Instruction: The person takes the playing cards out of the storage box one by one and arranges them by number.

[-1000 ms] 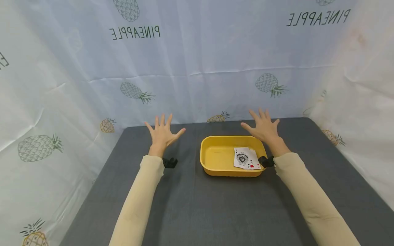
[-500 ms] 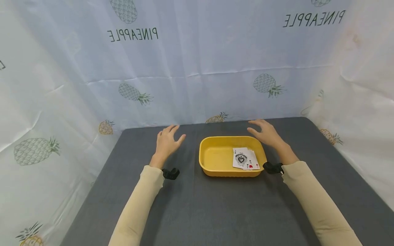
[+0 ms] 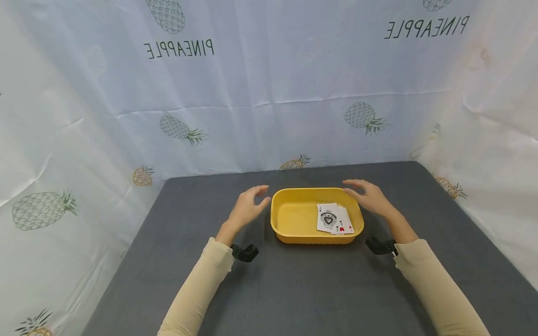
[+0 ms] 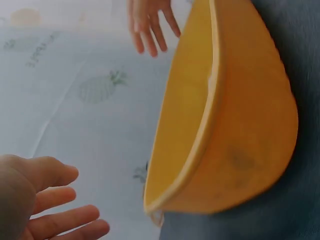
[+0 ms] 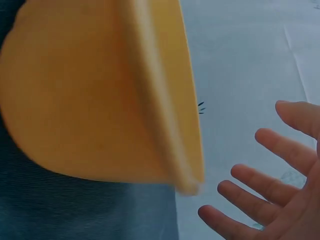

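Observation:
A shallow yellow plastic tub [image 3: 290, 238] with rounded corners stands on the dark table. Several white playing cards [image 3: 334, 219] lie overlapped in its right half, aces among them. At the tub's left end is my left hand [image 3: 248, 207], fingers loosely bent towards the rim and holding nothing. My right hand [image 3: 371, 198] hovers by the far right corner, its fingertips overlapping the rim in the head view. Both wrist views show spread fingers apart from the tub's yellow wall [image 4: 250, 120]; in the right wrist view the thumb and fingers [image 5: 267, 185] hold nothing.
The table [image 3: 311, 289] has a dark grey cover. White cloth [image 3: 269, 74] printed with pineapples hangs behind it and on both sides. A black band with a camera [image 3: 245, 253] is on the left wrist, another black one [image 3: 380, 246] on the right.
Both hands have come down from a spread, raised pose to the tub's ends. The left moved right, towards the tub; the fingers of both have relaxed. Tub and cards stay put.

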### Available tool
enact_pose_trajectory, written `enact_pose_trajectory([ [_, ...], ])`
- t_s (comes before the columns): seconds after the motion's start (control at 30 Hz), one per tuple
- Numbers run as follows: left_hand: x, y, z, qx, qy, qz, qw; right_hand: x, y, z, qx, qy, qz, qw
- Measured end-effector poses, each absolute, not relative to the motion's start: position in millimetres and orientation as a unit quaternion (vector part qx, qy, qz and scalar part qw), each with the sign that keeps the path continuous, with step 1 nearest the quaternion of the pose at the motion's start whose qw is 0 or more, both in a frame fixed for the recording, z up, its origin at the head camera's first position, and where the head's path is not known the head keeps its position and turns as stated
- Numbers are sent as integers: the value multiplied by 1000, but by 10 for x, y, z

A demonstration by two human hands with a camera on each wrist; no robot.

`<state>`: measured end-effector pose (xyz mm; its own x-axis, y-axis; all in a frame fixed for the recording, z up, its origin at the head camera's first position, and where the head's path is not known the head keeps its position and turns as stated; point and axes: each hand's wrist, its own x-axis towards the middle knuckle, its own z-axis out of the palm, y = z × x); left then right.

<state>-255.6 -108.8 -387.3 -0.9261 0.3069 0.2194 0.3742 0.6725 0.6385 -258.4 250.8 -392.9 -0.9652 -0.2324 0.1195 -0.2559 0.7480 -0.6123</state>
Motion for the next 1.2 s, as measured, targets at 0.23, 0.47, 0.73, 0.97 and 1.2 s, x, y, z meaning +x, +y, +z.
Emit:
enact_pose_trajectory([
  [0.23,-2468,-855,-3943,-244,-878,-412,13,-2483,2592,-4184,110,-914,390,25],
  [0.47,-2454,-573,-4007,-258,-868,-424,-33,-2449,2627,-4449,100,-881,460,52],
  [0.73,-2499,-240,-4102,-227,-831,-490,-136,-2473,2657,-4647,79,-860,501,47],
  [0.97,-2599,-23,-4231,-140,-782,-565,-224,-2499,2704,-4787,84,-820,565,14],
  [1.2,-2668,51,-4301,-63,-774,-576,-256,-2552,2696,-4834,87,-804,588,5],
])
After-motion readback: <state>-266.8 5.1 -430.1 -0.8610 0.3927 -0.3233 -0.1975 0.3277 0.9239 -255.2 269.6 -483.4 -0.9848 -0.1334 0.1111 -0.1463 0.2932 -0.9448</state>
